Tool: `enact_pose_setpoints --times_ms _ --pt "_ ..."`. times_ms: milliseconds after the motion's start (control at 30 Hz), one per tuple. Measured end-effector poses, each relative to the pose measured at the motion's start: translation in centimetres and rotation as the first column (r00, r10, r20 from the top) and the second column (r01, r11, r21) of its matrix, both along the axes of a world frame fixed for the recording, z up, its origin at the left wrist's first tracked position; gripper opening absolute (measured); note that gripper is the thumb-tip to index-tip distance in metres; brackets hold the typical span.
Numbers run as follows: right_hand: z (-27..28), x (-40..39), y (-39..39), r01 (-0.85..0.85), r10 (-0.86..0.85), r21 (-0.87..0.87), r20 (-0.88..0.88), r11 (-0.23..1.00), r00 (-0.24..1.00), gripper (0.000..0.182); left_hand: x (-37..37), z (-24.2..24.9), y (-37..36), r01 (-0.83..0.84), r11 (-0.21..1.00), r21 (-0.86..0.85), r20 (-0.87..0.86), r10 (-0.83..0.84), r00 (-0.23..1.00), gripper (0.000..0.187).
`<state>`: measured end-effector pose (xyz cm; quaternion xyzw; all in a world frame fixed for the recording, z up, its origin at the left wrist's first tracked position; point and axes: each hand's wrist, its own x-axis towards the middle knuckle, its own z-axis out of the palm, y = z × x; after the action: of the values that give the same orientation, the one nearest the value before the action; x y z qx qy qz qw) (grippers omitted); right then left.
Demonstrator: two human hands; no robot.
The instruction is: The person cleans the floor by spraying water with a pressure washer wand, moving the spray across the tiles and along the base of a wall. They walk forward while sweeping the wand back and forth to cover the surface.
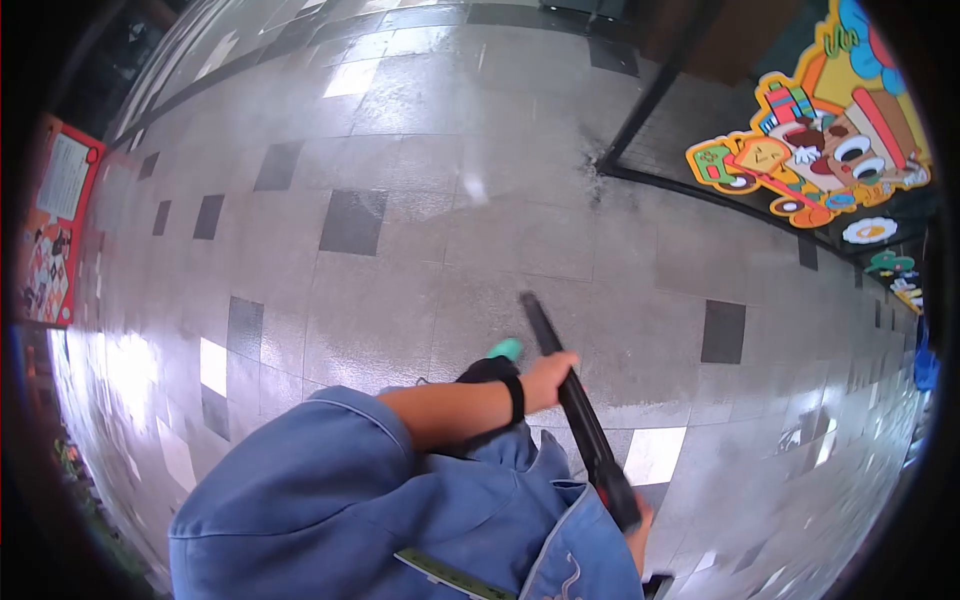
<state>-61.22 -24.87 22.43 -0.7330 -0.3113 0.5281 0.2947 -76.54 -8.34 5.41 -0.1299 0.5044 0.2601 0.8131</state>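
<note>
A long black wand (580, 415), slim at the front and thicker at the rear, runs diagonally in front of my body with its tip pointing forward over the floor. Its exact kind is not clear. My left hand (550, 380), with a black band at the wrist, is wrapped round the wand's middle. At the thick rear end, my right hand (641, 525) grips it, partly hidden behind the wand and my blue jacket (390, 510). Below the wand, the grey tiled floor (480, 250) looks wet and shiny. A green shoe tip (507, 349) shows beside my left hand.
A dark-framed glass panel with cartoon food stickers (820, 150) stands on the right. On the left is a red poster board (60, 220). Plants (75, 470) line the lower left edge, and a blue object (926, 360) sits at the far right.
</note>
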Motion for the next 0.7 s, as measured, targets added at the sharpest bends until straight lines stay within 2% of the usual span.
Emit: enact_pose_setpoints --times_ms 67,133,200,300,367,400,467,533,567,600,633,667,700 --pt "2.0 -2.3 -2.7 0.051 -0.049 -0.019 0.095 0.998 0.994 0.040 1.3 0.5 -0.7 0.091 0.986 0.138 0.067 -0.100 0.993 0.012" --pt "4.1 -4.4 -4.6 0.092 -0.082 -0.054 0.172 0.994 0.982 0.039 2.4 2.8 -1.4 0.173 0.954 0.245 0.216 -0.227 0.949 0.013" --pt "6.2 -6.5 -5.5 0.118 -0.095 -0.092 0.227 0.989 0.969 0.039 2.8 4.8 -3.0 0.178 0.953 0.244 0.328 -0.254 0.910 0.013" --pt "8.9 -9.6 -6.9 0.144 -0.097 -0.149 0.288 0.978 0.953 0.039 -1.6 6.4 -5.5 0.188 0.973 0.133 0.339 -0.222 0.914 0.017" --pt "10.4 -11.6 -8.1 0.153 -0.089 -0.190 0.306 0.970 0.948 0.038 -6.7 7.4 -7.4 0.169 0.985 -0.026 0.258 -0.157 0.953 0.020" --pt "10.9 -12.8 -8.7 0.158 -0.087 -0.215 0.306 0.964 0.948 0.038 -8.4 6.5 -9.0 0.186 0.976 -0.116 0.159 -0.167 0.973 0.020" --pt "11.7 -15.3 -9.7 0.147 -0.060 -0.264 0.310 0.953 0.949 0.038 -11.2 6.4 -11.9 0.177 0.964 -0.200 -0.078 -0.195 0.978 0.022" --pt "12.2 -18.0 -10.4 0.129 -0.035 -0.302 0.299 0.944 0.954 0.038 -13.2 7.5 -13.3 0.208 0.961 -0.181 -0.200 -0.243 0.949 0.023" --pt "12.7 -19.1 -11.3 0.127 -0.030 -0.320 0.293 0.939 0.956 0.038 -13.2 6.8 -14.1 0.232 0.964 -0.127 -0.083 -0.243 0.966 0.025" --pt "13.2 -20.2 -12.0 0.126 -0.025 -0.341 0.286 0.932 0.958 0.038 -12.7 5.4 -15.0 0.255 0.966 -0.040 0.104 -0.249 0.963 0.022" --pt "13.7 -21.2 -12.5 0.119 -0.015 -0.357 0.280 0.926 0.960 0.037 -12.5 6.0 -14.9 0.317 0.948 0.019 0.213 -0.314 0.925 0.020" --pt "14.1 -22.2 -12.9 0.104 -0.001 -0.367 0.272 0.925 0.962 0.037 -12.2 6.6 -14.3 0.360 0.929 0.092 0.312 -0.370 0.875 0.019" --pt "14.5 -23.0 -13.5 0.083 0.020 -0.375 0.262 0.923 0.965 0.037 -12.0 7.6 -14.2 0.354 0.923 0.150 0.312 -0.384 0.869 0.018"
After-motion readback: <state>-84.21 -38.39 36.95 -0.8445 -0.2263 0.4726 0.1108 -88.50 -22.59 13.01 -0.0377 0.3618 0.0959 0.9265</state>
